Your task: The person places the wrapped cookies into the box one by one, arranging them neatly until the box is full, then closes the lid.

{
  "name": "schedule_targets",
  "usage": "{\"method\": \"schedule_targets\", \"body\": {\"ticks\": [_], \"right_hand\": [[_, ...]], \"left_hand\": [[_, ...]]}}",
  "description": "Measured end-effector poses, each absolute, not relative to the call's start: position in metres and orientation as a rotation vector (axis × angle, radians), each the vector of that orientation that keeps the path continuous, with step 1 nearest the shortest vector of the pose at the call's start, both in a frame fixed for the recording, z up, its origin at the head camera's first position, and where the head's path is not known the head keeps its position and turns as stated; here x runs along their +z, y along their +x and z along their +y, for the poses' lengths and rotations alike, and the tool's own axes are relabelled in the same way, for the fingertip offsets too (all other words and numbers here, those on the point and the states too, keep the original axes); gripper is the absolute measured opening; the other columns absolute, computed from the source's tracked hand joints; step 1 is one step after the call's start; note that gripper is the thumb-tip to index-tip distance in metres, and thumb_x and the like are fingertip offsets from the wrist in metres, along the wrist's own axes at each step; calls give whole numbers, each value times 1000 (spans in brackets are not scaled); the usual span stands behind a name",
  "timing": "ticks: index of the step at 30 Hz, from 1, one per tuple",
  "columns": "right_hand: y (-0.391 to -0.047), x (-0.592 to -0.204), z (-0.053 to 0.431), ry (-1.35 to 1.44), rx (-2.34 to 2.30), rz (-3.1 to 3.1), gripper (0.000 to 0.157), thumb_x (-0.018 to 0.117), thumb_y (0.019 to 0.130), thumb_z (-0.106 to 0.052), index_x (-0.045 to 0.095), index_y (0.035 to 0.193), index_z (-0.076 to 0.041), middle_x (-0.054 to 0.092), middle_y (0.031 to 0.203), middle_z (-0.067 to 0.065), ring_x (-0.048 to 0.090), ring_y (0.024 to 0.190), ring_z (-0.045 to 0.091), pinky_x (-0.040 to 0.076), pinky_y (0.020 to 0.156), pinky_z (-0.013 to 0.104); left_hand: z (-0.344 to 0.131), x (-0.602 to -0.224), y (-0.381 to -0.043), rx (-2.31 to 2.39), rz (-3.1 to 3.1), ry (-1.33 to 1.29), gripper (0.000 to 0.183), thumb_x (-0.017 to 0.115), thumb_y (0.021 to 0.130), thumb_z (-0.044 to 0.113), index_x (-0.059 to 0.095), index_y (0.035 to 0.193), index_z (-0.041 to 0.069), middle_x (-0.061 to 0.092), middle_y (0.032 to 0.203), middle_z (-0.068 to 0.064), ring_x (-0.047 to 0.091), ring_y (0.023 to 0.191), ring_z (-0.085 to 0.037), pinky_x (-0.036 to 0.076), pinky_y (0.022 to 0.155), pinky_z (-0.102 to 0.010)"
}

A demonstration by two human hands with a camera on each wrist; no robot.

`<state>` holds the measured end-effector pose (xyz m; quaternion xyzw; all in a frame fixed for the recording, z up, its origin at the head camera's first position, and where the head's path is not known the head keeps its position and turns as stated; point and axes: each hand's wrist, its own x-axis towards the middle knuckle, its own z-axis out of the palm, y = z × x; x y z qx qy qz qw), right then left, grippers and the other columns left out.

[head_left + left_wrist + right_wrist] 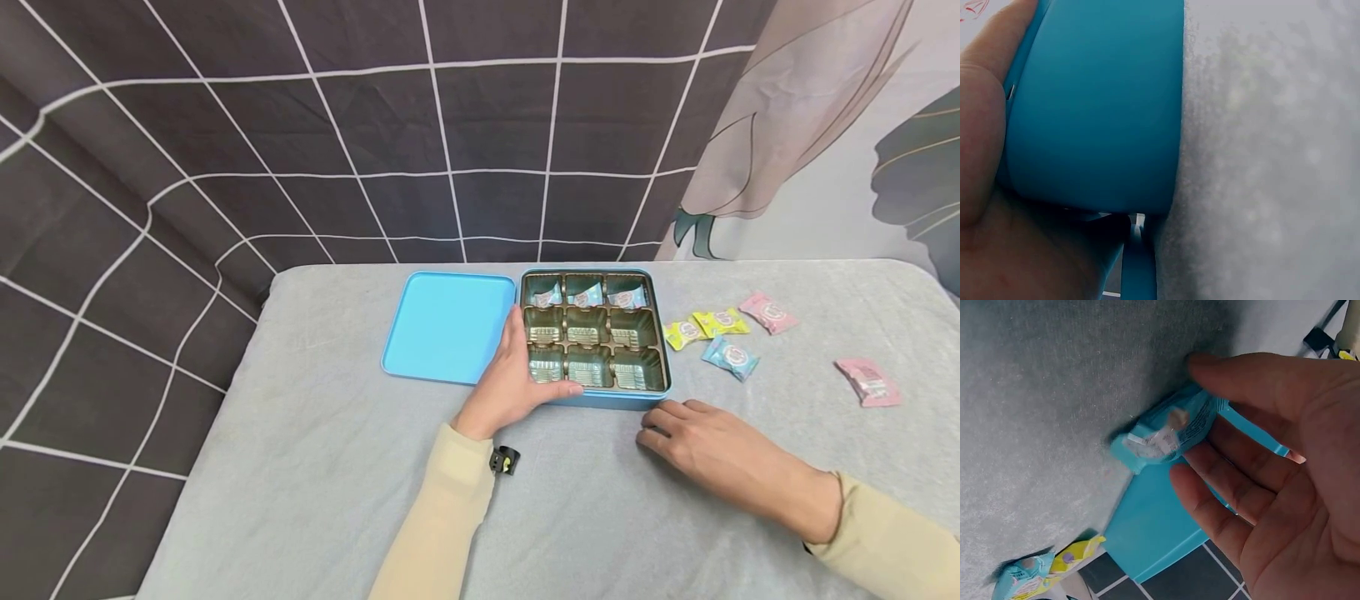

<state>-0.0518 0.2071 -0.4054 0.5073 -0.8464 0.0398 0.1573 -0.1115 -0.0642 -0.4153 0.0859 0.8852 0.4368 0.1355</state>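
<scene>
My left hand [506, 379] grips the near left corner of a blue tin box [611, 401], its fingers along the left side and the thumb over the front rim. Inside, a gold plastic tray [609, 342] is divided into several compartments; three blue-wrapped candies [587, 296] lie in its back row. The right hand [712, 446] rests on the cloth by the box's front right corner, fingers loosely bent. Another blue-wrapped candy [1166, 431] lies at its fingertips in the right wrist view, with thumb and fingers apart around it; the hand hides this candy from the head view.
The flat blue lid [450, 325] lies against the box's left side. To the right are two yellow candies [720, 322], a blue candy [731, 358] and two pink candies [868, 382]. Grey cloth [300, 450] covers the table; a dark grid-patterned curtain [360, 125] hangs behind.
</scene>
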Motion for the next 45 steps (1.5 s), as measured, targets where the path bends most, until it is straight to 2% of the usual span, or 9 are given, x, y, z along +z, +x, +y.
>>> {"method": "schedule_targets", "body": {"ticks": [11, 13, 15, 17, 22, 24, 26, 39, 45], "right_hand": [[-51, -400, 204, 1451, 218, -2481, 21, 56, 82, -13, 68, 98, -7, 60, 95, 4, 58, 81, 22, 53, 71, 40], [-51, -399, 204, 1449, 252, -2488, 19, 55, 90, -16, 69, 100, -8, 60, 96, 3, 58, 81, 21, 53, 71, 40], [-51, -398, 203, 1445, 287, -2496, 26, 46, 101, -21, 69, 101, -8, 59, 98, 3, 59, 83, 21, 54, 71, 40], [-51, -397, 203, 1445, 319, -2511, 21, 51, 101, -19, 69, 102, -8, 60, 100, 4, 60, 84, 21, 54, 72, 39], [-51, -392, 202, 1449, 375, -2522, 20, 53, 101, -21, 69, 104, -10, 60, 105, 4, 62, 90, 21, 55, 74, 38], [-51, -391, 201, 1449, 410, -2503, 38, 36, 107, -28, 69, 103, -11, 60, 107, 4, 62, 91, 19, 55, 74, 37], [-51, -390, 200, 1447, 440, -2487, 49, 26, 107, -33, 69, 103, -12, 59, 109, 3, 61, 91, 17, 54, 73, 34], [-48, -386, 196, 1423, 495, -2523, 50, 25, 105, -35, 70, 107, -13, 58, 112, 0, 58, 85, 10, 52, 63, 25], [-45, -389, 196, 1409, 547, -2506, 43, 30, 101, -26, 69, 107, -12, 57, 112, 0, 56, 74, 6, 48, 59, 18]], "left_hand": [[-64, -412, -112, 1241, 2578, 245, 137, 83, 74, 60, -13, 161, 14, -13, 168, -4, 9, 152, -23, 25, 119, -42], [-64, -412, -112, 1242, 2580, 244, 137, 84, 74, 58, -13, 161, 14, -13, 168, -5, 8, 152, -23, 24, 119, -41], [-64, -412, -113, 1245, 2579, 240, 137, 84, 75, 58, -13, 161, 14, -13, 168, -6, 8, 152, -24, 24, 119, -41], [-64, -412, -113, 1249, 2580, 242, 137, 84, 74, 58, -13, 161, 13, -12, 168, -7, 8, 152, -24, 23, 119, -41], [-64, -413, -113, 1254, 2588, 259, 138, 84, 74, 58, -12, 161, 11, -12, 168, -8, 7, 152, -24, 22, 120, -42], [-64, -413, -113, 1257, 2588, 261, 138, 84, 74, 58, -12, 161, 12, -12, 168, -7, 7, 153, -24, 22, 120, -42], [-64, -413, -113, 1259, 2584, 259, 137, 84, 74, 58, -13, 161, 13, -12, 168, -7, 7, 153, -24, 23, 119, -42], [-63, -413, -114, 1243, 2587, 244, 137, 84, 75, 57, -13, 161, 12, -12, 168, -7, 8, 152, -25, 22, 120, -42], [-64, -415, -112, 1259, 2568, 228, 137, 85, 74, 56, -13, 161, 14, -12, 168, -6, 10, 152, -24, 25, 119, -44]]}}
